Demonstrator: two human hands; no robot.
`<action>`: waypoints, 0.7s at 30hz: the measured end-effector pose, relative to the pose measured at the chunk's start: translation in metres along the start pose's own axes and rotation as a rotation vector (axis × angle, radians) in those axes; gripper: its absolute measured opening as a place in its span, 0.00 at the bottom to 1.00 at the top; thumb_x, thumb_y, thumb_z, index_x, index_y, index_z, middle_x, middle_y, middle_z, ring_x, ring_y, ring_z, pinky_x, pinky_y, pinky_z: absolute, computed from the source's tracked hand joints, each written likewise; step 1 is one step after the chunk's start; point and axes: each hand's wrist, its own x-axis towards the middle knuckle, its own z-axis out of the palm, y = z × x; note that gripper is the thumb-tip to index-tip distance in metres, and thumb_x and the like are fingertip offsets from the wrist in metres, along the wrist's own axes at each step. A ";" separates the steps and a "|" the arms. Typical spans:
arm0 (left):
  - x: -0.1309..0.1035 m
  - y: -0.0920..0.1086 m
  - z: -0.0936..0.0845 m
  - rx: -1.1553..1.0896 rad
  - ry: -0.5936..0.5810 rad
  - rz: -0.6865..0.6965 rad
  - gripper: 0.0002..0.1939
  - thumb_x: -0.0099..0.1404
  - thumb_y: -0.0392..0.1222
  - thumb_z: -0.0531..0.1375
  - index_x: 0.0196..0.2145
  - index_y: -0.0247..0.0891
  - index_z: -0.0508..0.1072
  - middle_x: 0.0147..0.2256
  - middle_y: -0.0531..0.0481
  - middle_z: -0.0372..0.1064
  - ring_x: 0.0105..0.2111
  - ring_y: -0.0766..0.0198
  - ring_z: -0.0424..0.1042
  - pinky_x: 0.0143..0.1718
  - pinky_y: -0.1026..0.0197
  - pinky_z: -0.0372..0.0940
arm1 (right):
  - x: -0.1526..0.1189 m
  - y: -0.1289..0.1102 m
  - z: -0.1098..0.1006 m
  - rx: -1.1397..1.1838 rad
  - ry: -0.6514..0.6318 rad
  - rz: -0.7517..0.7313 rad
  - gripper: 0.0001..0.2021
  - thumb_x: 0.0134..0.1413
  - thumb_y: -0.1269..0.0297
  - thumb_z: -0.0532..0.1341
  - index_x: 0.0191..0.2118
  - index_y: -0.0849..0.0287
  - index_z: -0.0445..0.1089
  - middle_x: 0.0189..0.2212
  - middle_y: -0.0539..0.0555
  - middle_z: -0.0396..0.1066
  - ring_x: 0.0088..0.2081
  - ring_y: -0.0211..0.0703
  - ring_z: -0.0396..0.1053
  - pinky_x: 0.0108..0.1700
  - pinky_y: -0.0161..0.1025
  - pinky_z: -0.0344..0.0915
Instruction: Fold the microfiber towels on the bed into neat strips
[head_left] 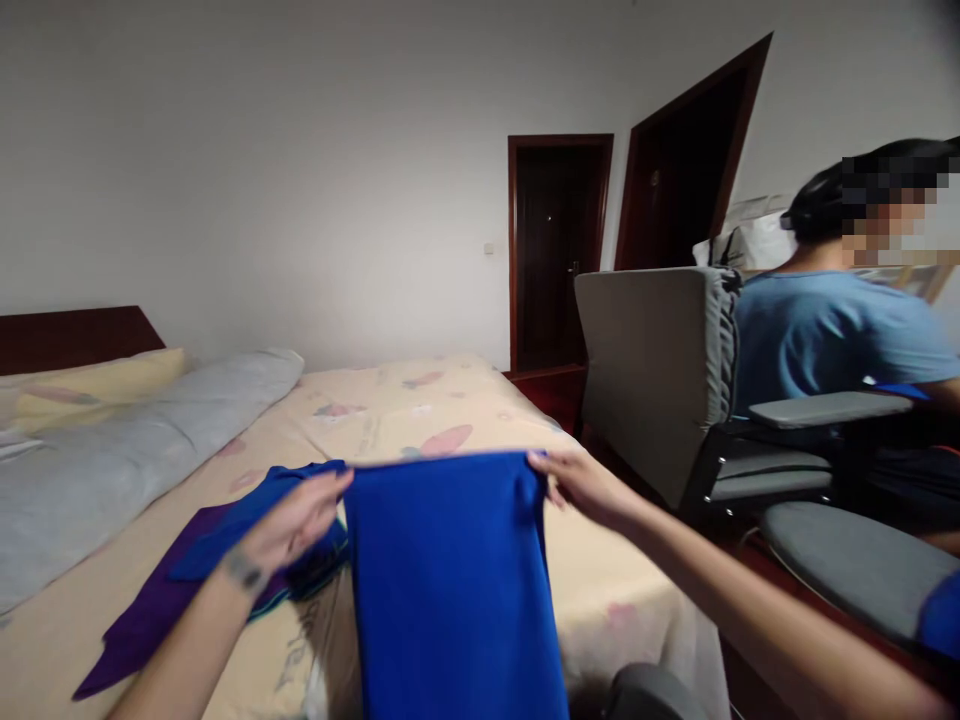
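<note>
A blue cloth [454, 570] hangs down in front of me, its top edge stretched nearly level. My left hand [304, 515] pinches its upper left corner, and my right hand [574, 480] pinches the upper right corner. The cloth's lower end runs out of view at the bottom. Behind my left hand and wrist, a blue garment [225, 540] and a purple garment [146, 615] lie overlapping on the bed [420, 400]. Some darker cloth beside them is partly hidden by my hand.
A long grey bolster [172, 430] and a yellow pillow [105, 385] lie at the bed's left. On the right, a person in a blue shirt [825, 330] sits on a grey chair [645, 370]. Another grey seat [862, 565] stands nearer. Dark doors are behind.
</note>
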 end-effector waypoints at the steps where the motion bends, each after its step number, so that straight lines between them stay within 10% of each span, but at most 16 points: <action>1: 0.035 0.032 -0.004 -0.120 0.050 0.031 0.21 0.63 0.48 0.64 0.20 0.39 0.61 0.09 0.65 0.50 0.06 0.76 0.48 0.07 0.72 0.40 | 0.042 -0.021 -0.005 0.103 0.066 -0.041 0.14 0.54 0.62 0.64 0.21 0.62 0.68 0.15 0.46 0.68 0.16 0.33 0.69 0.22 0.27 0.64; 6: 0.161 0.200 -0.022 -0.426 0.211 0.540 0.11 0.68 0.42 0.60 0.29 0.40 0.64 0.27 0.56 0.70 0.29 0.69 0.76 0.32 0.67 0.69 | 0.214 -0.141 -0.027 0.249 0.258 -0.316 0.06 0.59 0.68 0.62 0.31 0.58 0.65 0.25 0.40 0.72 0.29 0.26 0.73 0.43 0.26 0.69; 10: 0.193 0.262 -0.030 -0.448 0.294 0.845 0.07 0.71 0.42 0.56 0.35 0.38 0.64 0.38 0.56 0.69 0.46 0.67 0.73 0.47 0.63 0.64 | 0.261 -0.183 -0.042 0.165 0.375 -0.530 0.08 0.63 0.68 0.53 0.39 0.65 0.67 0.34 0.44 0.74 0.36 0.25 0.73 0.43 0.27 0.63; 14: 0.185 0.238 -0.018 -0.416 0.302 0.873 0.08 0.71 0.43 0.54 0.35 0.37 0.65 0.39 0.55 0.69 0.45 0.65 0.73 0.47 0.62 0.65 | 0.239 -0.152 -0.045 0.117 0.321 -0.564 0.08 0.61 0.67 0.57 0.41 0.67 0.69 0.33 0.46 0.73 0.37 0.31 0.74 0.40 0.29 0.63; 21: 0.059 0.088 -0.002 -0.147 0.337 0.571 0.09 0.59 0.42 0.63 0.23 0.39 0.70 0.19 0.55 0.66 0.19 0.66 0.67 0.19 0.64 0.66 | 0.071 -0.070 -0.037 -0.159 0.066 -0.223 0.10 0.58 0.54 0.63 0.38 0.53 0.76 0.25 0.53 0.73 0.26 0.44 0.71 0.30 0.39 0.71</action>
